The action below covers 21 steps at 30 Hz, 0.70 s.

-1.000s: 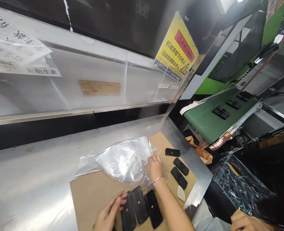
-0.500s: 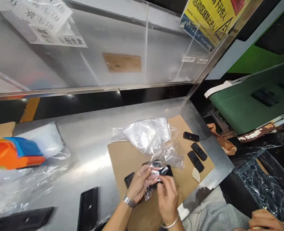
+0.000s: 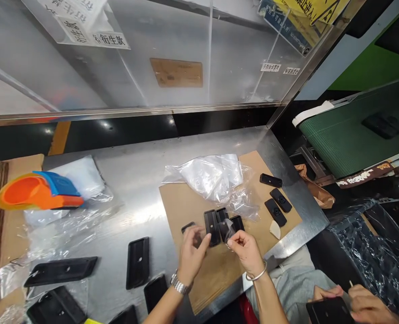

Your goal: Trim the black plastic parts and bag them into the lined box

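While both hands pinch a clear bag (image 3: 227,230), black parts (image 3: 216,220) crowd cardboard (image 3: 186,202).

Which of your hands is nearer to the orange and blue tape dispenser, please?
Left. The left hand is right of the tape dispenser; the right hand is farther right.

Black parts (image 3: 219,223) lie on brown cardboard (image 3: 186,202) beside a clear bag (image 3: 213,175). The belt (image 3: 341,139) is green and ribbed; the tape dispenser (image 3: 39,191) is orange and blue.
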Motion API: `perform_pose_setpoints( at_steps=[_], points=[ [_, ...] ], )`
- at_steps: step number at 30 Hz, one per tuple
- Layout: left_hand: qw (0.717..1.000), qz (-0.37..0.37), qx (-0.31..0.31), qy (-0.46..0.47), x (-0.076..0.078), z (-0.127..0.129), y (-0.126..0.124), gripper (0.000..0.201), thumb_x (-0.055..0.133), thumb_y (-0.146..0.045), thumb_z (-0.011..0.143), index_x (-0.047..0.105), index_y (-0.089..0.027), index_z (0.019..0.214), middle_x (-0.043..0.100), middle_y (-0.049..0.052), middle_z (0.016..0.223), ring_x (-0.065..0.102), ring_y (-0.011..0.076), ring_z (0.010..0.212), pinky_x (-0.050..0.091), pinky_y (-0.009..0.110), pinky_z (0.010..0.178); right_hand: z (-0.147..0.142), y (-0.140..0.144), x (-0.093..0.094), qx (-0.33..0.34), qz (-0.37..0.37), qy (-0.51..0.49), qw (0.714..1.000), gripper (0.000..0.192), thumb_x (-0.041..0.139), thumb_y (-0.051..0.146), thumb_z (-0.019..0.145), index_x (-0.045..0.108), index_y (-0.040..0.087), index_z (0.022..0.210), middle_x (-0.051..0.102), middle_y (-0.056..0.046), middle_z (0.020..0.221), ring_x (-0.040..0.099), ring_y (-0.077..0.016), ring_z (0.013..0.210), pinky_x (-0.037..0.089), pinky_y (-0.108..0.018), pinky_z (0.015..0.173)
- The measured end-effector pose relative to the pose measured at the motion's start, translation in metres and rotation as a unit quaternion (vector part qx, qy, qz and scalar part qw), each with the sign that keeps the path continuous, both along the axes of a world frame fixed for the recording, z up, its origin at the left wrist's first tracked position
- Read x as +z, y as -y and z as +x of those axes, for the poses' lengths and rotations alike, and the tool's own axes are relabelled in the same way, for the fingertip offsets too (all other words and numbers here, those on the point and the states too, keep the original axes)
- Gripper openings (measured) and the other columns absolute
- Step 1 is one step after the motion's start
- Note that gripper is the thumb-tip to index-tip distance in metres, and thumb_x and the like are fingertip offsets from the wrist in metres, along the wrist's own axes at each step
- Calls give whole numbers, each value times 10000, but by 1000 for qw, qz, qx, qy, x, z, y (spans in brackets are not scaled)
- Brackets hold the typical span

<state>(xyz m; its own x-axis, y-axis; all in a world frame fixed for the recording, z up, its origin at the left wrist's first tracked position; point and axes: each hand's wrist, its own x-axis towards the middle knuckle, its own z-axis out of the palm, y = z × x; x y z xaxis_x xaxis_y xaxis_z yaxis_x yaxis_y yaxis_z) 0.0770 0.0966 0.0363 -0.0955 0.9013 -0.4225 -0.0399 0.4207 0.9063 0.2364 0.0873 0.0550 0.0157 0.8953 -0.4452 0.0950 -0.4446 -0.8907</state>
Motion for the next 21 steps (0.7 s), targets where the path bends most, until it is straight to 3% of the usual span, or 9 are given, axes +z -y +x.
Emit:
perform_pose_setpoints(
  at_steps=[2,5,7,9,12,15,17,19,21],
  points=[
    [998,9,-67,-8,6,5,7,278,613,-385,672,564,-162,829,572,22,759,521,133,693,419,246,628,-4,6,6,30,11,29,999,206,605,335,693,539,148,641,497,36,572,416,-74,533,325,-194,530],
    [985,-19,-158,71,10,14,14,255,579,-400,698,548,-147,688,524,-7,624,469,106,593,384,223,564,-8,12,11,85,31,80,993,177,578,303,716,537,151,635,480,37,585,415,-75,545,317,-188,520],
    [989,-28,-134,56,6,17,18,304,531,-421,729,494,-153,592,465,-27,541,424,93,525,354,213,513,-8,15,8,75,35,87,993,176,560,299,729,517,156,637,462,42,582,409,-75,543,320,-186,518],
    [995,-23,-96,-10,-3,17,23,335,478,-430,760,462,-163,558,432,-32,506,405,97,494,342,221,492,-7,18,1,20,35,88,995,175,539,305,746,492,162,657,443,47,582,404,-78,539,332,-188,520],
    [986,45,-64,-149,-16,12,34,227,512,-375,746,540,-157,688,525,15,646,485,150,626,393,276,592,-10,23,-5,-2,74,167,983,148,494,280,783,494,170,685,466,25,627,429,-99,593,349,-204,555],
    [926,218,-93,-295,-25,7,42,280,520,-246,754,547,-173,1022,559,71,897,493,198,835,402,336,725,-18,28,-2,116,149,259,947,124,462,199,802,514,177,691,513,-5,695,447,-129,695,348,-233,625],
    [869,317,-146,-351,-30,4,44,332,465,-167,783,523,-201,1108,558,59,850,488,180,797,403,317,695,-21,31,3,173,177,285,926,134,440,166,810,513,180,698,520,-13,713,447,-142,735,349,-252,660],
    [835,358,-180,-379,-34,1,41,303,430,-134,797,561,-208,1061,533,35,725,473,158,697,392,285,626,-19,33,3,196,186,285,920,132,437,175,816,525,186,718,520,-15,722,453,-149,759,358,-263,684],
    [827,351,-178,-402,-39,-3,35,257,417,-145,808,593,-186,991,509,29,676,465,151,661,388,275,606,-9,36,-6,187,182,265,928,92,470,231,809,554,202,833,533,-23,798,470,-154,801,378,-267,713]
  ],
)
